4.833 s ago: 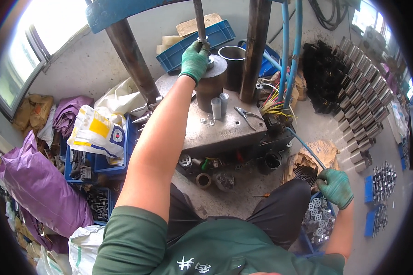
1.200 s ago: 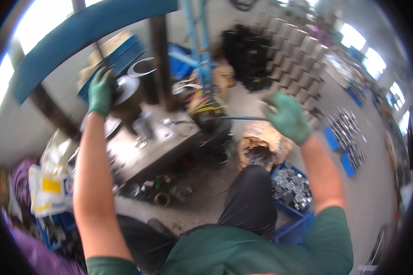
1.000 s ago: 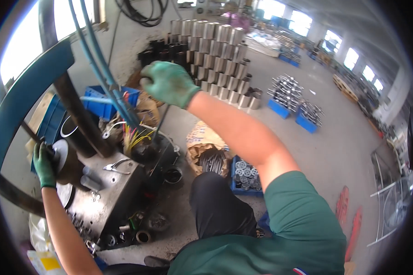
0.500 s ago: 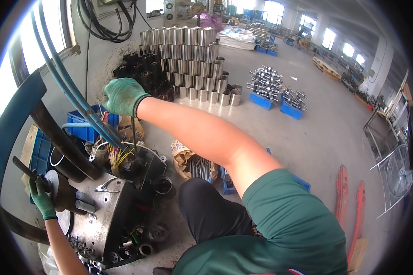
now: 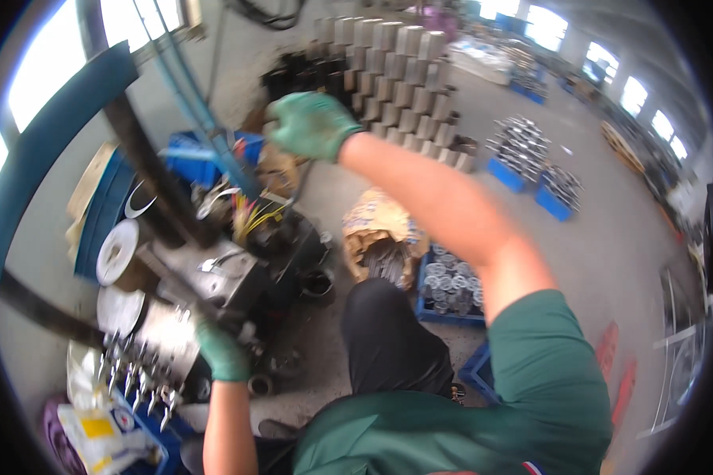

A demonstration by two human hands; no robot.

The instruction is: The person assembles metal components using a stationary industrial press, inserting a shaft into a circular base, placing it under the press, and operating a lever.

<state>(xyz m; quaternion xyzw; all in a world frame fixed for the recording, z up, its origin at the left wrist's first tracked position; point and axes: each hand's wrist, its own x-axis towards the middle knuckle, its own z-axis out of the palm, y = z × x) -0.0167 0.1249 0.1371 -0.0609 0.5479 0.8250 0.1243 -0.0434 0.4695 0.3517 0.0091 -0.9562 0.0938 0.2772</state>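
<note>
"Metal shaft (image 5: 174, 277): how far along?"
"Midway, I'd judge: off the round block (image 5: 119, 252), gripped by the left hand (image 5: 223, 352) over the table (image 5: 166, 328)."
"Right hand (image 5: 313, 127)?"
"At the lever (image 5: 302, 184); grip unclear."

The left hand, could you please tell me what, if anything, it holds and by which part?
The left hand holds a long metal bar by its lower end.

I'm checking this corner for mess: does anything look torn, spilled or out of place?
The brown paper sack looks ragged around its open mouth, unlike the straight-edged blue bin beside it. No spill stands out, though blur hides small details.
</note>
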